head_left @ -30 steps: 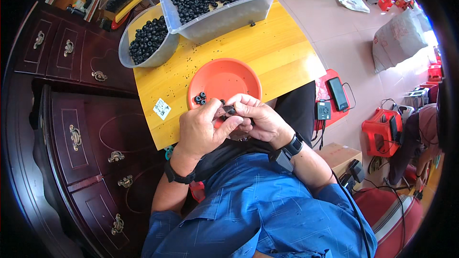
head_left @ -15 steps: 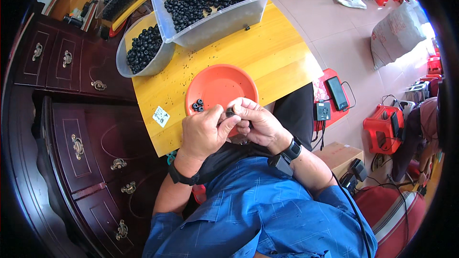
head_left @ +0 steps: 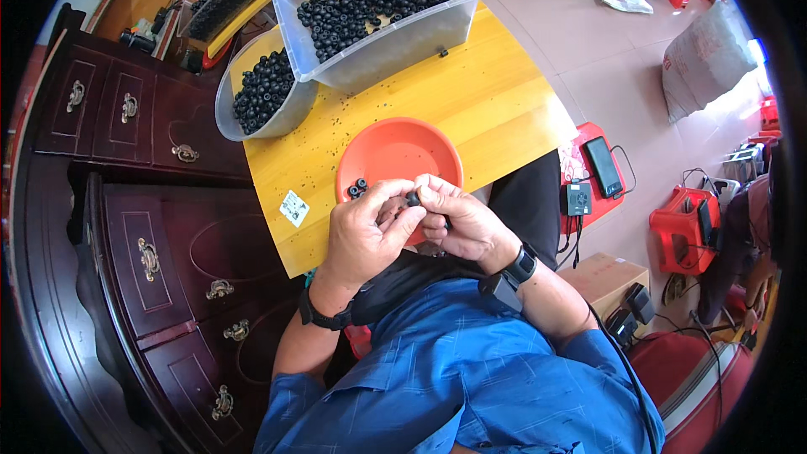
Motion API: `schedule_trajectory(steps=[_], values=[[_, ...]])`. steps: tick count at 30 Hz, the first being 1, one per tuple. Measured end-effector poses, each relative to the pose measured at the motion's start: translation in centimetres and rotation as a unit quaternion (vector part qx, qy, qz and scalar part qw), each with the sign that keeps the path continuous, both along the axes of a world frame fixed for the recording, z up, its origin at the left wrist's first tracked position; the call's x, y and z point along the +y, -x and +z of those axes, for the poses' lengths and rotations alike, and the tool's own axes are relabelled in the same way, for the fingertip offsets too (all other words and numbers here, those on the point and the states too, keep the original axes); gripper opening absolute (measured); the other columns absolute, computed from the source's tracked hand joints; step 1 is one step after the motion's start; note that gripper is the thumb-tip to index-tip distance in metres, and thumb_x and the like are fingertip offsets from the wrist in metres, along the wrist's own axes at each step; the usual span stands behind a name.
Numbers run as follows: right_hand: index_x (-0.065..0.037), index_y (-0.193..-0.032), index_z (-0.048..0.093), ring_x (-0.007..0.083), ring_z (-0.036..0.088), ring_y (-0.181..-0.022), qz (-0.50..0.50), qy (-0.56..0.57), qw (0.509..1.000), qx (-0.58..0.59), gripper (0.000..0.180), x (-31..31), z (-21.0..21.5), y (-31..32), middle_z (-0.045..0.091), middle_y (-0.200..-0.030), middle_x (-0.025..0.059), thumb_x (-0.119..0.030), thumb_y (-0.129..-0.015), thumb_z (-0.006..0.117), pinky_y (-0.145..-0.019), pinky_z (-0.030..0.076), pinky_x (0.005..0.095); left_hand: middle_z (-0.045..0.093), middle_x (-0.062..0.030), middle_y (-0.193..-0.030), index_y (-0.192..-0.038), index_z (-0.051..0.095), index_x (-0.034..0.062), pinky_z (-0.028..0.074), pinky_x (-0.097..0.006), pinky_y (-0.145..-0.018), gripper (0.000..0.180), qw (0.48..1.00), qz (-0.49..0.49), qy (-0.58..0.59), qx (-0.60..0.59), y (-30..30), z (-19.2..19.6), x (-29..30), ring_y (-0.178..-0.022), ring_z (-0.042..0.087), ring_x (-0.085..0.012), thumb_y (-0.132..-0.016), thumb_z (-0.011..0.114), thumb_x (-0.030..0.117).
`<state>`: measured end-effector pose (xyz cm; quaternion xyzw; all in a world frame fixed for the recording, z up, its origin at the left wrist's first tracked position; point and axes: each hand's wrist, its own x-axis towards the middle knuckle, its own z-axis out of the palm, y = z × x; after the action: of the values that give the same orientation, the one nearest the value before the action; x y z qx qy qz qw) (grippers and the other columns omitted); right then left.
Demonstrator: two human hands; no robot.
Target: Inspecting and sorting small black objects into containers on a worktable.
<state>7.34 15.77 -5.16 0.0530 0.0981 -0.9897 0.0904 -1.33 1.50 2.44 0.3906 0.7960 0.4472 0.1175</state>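
Note:
Just over the near side of a round orange-red bowl (head_left: pixel 402 145), my two hands meet. A small black ring-shaped part (head_left: pixel 413 199) sits between their fingertips. My right hand (head_left: pixel 472 231) pinches it with thumb and index finger; its other fingers curl in, with another dark piece partly showing among them. From the other side my left hand (head_left: pixel 363 235) closes thumb and forefinger against the part; what its curled fingers may hold is hidden. Several similar black parts (head_left: pixel 357 188) lie at the bowl's left side, partly covered by my left hand.
The yellow table (head_left: pixel 496 76) bears a large clear tub (head_left: pixel 395 50) and a smaller oval tub (head_left: pixel 290 124), both with many black parts. Dark crumbs and a white label (head_left: pixel 293 208) lie there. Drawers (head_left: pixel 151 261) stand left; a red stool with a phone (head_left: pixel 601 166) stands right.
The whole view has shifted slightly, so the table and tubs appear a little farther right. My left fingers have loosened and rearranged around the black part, which stays between both hands.

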Motion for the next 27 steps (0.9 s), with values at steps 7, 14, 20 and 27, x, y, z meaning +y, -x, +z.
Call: schedule_trajectory(steps=[7,14,20,27], values=[[-0.008,-0.099,0.058,0.0049,0.054,-0.066,-0.001,-0.050,0.996,-0.075,0.013,-0.1,0.3,0.3,0.055,-0.079,-0.0025,-0.021,-0.101,0.057,-0.052,0.043,0.0170,0.046,0.0038,-0.059,-0.091,0.066,0.0019,0.030,-0.024,-0.047,0.012,0.999,-0.003,0.024,-0.038,1.4,0.2,-0.3,-0.051,0.036,-0.0023,-0.082,0.073,0.002],[-0.006,-0.114,0.061,0.0197,0.067,-0.099,-0.011,0.023,0.992,-0.127,0.021,0.5,0.4,0.9,0.066,-0.121,0.0149,-0.022,-0.100,0.058,-0.080,0.057,0.0303,0.059,-0.0073,-0.064,-0.109,0.065,0.0029,0.047,-0.034,-0.054,0.033,0.928,0.263,0.042,0.261,11.4,3.7,-2.7,-0.052,0.054,-0.0190,-0.085,0.076,0.024],[-0.006,-0.114,0.062,0.0229,0.065,-0.107,-0.049,0.027,0.986,-0.157,0.025,0.7,1.1,1.9,0.064,-0.124,0.0155,-0.026,-0.102,0.054,-0.087,0.056,0.0346,0.051,-0.0014,-0.061,-0.106,0.068,0.0002,0.041,-0.027,-0.052,0.025,0.984,0.156,0.044,0.069,6.2,2.3,-3.0,-0.057,0.047,-0.0058,-0.084,0.075,0.010],[-0.001,-0.125,0.056,0.0326,0.056,-0.122,-0.030,0.086,0.991,-0.103,0.038,-0.2,-0.7,1.6,0.058,-0.130,0.0193,-0.032,-0.105,0.044,-0.106,0.045,0.0446,0.065,-0.0091,-0.068,-0.109,0.069,0.0049,0.052,-0.036,-0.058,0.027,0.997,0.010,0.064,0.044,-0.3,-1.6,0.1,-0.060,0.067,-0.0238,-0.083,0.073,0.010]])
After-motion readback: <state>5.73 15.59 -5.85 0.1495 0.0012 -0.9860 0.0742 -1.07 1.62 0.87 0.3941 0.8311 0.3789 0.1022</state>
